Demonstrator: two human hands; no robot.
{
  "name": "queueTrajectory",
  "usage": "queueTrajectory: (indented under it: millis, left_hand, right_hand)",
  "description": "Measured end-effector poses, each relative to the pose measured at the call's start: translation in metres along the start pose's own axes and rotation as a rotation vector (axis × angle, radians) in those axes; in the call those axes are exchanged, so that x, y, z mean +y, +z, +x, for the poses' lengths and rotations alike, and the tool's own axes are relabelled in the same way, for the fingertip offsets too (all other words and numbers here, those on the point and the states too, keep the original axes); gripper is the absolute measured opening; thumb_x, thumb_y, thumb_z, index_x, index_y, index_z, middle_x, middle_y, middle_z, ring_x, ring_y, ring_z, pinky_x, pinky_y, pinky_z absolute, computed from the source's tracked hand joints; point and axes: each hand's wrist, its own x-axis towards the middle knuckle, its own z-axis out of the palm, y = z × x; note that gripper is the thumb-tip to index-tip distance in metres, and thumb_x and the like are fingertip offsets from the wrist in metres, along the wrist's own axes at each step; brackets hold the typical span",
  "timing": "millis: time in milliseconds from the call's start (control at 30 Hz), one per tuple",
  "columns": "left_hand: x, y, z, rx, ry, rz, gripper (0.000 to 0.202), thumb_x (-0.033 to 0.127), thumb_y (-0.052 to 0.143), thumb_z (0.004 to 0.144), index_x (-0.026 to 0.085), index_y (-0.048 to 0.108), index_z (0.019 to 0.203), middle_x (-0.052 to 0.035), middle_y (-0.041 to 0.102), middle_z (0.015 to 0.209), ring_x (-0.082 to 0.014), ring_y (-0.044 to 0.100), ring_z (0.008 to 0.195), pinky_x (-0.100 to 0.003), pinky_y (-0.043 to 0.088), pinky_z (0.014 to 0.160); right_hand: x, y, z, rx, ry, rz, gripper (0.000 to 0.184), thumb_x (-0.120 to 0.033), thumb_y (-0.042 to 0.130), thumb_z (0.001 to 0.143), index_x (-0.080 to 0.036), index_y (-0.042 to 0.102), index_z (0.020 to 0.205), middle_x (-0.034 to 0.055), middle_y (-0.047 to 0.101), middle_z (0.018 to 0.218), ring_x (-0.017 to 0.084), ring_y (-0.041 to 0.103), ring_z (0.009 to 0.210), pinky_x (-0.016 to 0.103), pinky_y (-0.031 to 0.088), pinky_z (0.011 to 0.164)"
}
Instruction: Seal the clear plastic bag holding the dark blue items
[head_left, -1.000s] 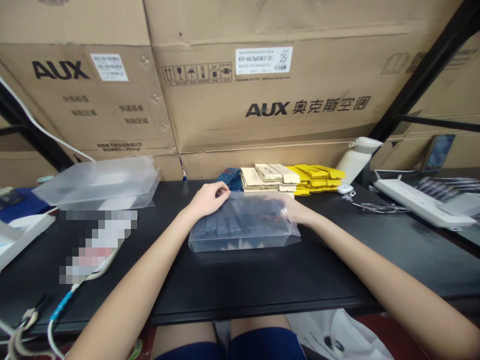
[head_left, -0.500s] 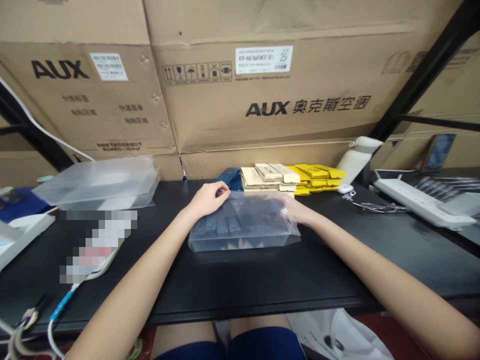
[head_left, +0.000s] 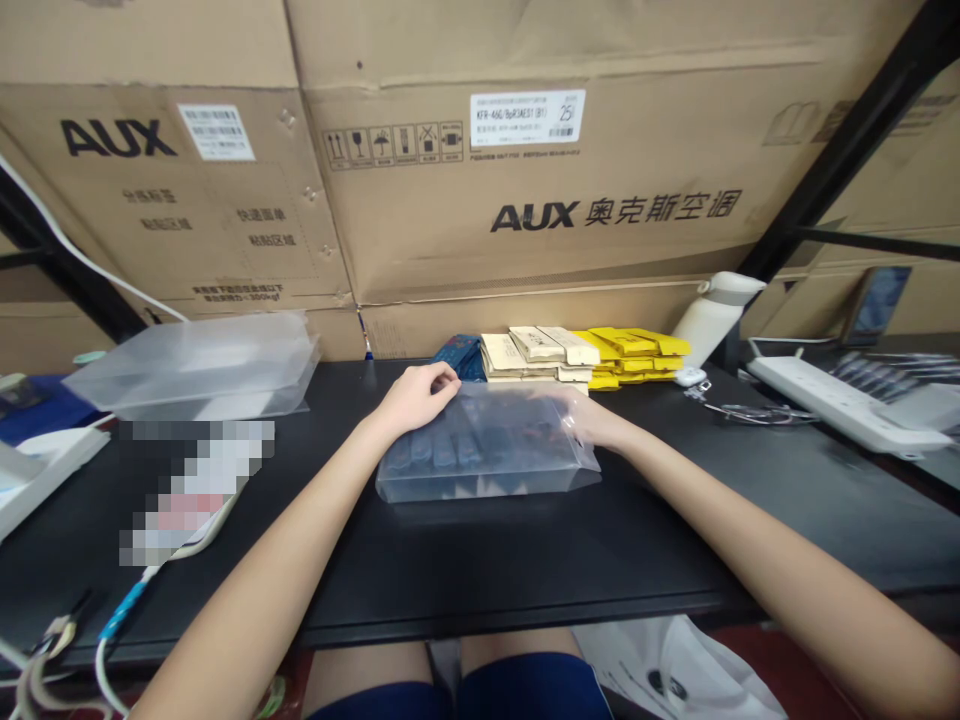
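Clear plastic box (head_left: 487, 455): lies flat on the black worktop (head_left: 525, 560), centre, directly in front of the person. Dark blue items show through its frosted walls; what they are cannot be told.

Left hand (head_left: 415, 398): rests on the box's far left corner, fingers (head_left: 442, 377) curled narrowly and pinched at the top edge of the box.

Right hand (head_left: 592, 420): at the box's far right end, partly behind the plastic. It touches the box; whether its fingers are spread or curled cannot be told.

Behind the box, near the wall:
- folded blue cloth (head_left: 456, 355), just beyond the left hand;
- stack of beige packets (head_left: 529, 355), beside the cloth;
- stack of yellow packets (head_left: 634, 355), touching the beige ones on their right;
- white bottle (head_left: 709, 315), tilted, just right of the yellow stack.

Left part of the worktop: stack of empty clear boxes (head_left: 199, 365), well apart from the hands. A blurred-out patch lies in front of it. White and blue cables (head_left: 112, 620) hang at the near left edge.

Right part: white power strip (head_left: 840, 410), with thin wires (head_left: 750, 412) lying between it and the bottle.

Backdrop: large cardboard cartons (head_left: 525, 180) marked AUX, stacked along the wall.
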Motion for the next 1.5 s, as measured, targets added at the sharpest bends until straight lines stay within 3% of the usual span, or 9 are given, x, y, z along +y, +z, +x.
queueTrajectory:
  millis: [467,667,800,1033,1367,1500]
  left_hand:
    - [0.001,0.000,0.000,0.003,0.009,0.004,0.017,0.029,0.050,0.084,0.019,0.064,0.085,-0.0034,0.071,0.087,-0.0184,0.066,0.083,-0.029,0.048,0.076]
    - [0.002,0.000,0.000,0.001,-0.001,0.003,0.017,0.029,0.050,0.084,0.019,0.064,0.086,-0.0035,0.071,0.087,-0.0187,0.066,0.083,-0.030,0.049,0.078]
    - [0.001,0.000,0.000,-0.002,-0.002,-0.002,0.017,0.029,0.050,0.084,0.019,0.064,0.085,-0.0032,0.071,0.088,-0.0185,0.066,0.083,-0.030,0.049,0.077]
    - [-0.001,0.001,0.001,0.002,0.000,0.004,0.017,0.030,0.050,0.084,0.019,0.064,0.086,-0.0030,0.071,0.088,-0.0185,0.066,0.083,-0.030,0.049,0.076]
    - [0.000,0.001,0.000,0.004,-0.002,0.014,0.018,0.031,0.050,0.084,0.020,0.065,0.086,-0.0032,0.072,0.087,-0.0187,0.066,0.082,-0.029,0.049,0.077]
    - [0.000,0.001,0.000,0.006,0.002,0.017,0.018,0.030,0.050,0.084,0.020,0.065,0.086,-0.0032,0.071,0.087,-0.0185,0.066,0.082,-0.029,0.049,0.077]
  right_hand:
    - [0.006,0.000,-0.001,-0.010,-0.025,-0.014,0.050,-0.020,0.068,0.054,-0.017,0.068,0.104,0.0081,0.067,0.110,0.033,0.059,0.105,0.046,0.044,0.094]
    - [0.010,-0.001,-0.003,-0.010,-0.050,-0.008,0.056,-0.029,0.068,0.057,-0.017,0.065,0.112,0.0112,0.062,0.122,0.034,0.054,0.114,0.049,0.038,0.101]
    - [0.002,-0.003,-0.002,-0.064,-0.132,0.060,0.055,-0.036,0.065,0.064,-0.018,0.064,0.115,0.0111,0.061,0.125,0.033,0.054,0.116,0.047,0.037,0.102]
    - [-0.010,-0.004,-0.003,-0.093,-0.146,0.084,0.058,-0.041,0.064,0.067,-0.019,0.062,0.121,0.0101,0.057,0.131,0.033,0.047,0.124,0.048,0.032,0.106]
    - [-0.010,-0.007,-0.002,-0.170,-0.198,0.098,0.060,-0.044,0.062,0.071,-0.016,0.060,0.124,0.0120,0.056,0.132,0.031,0.050,0.123,0.046,0.035,0.105]
    - [-0.016,-0.007,-0.002,-0.198,-0.162,0.129,0.052,-0.037,0.062,0.069,-0.016,0.064,0.116,0.0103,0.064,0.121,0.031,0.056,0.114,0.045,0.039,0.101]
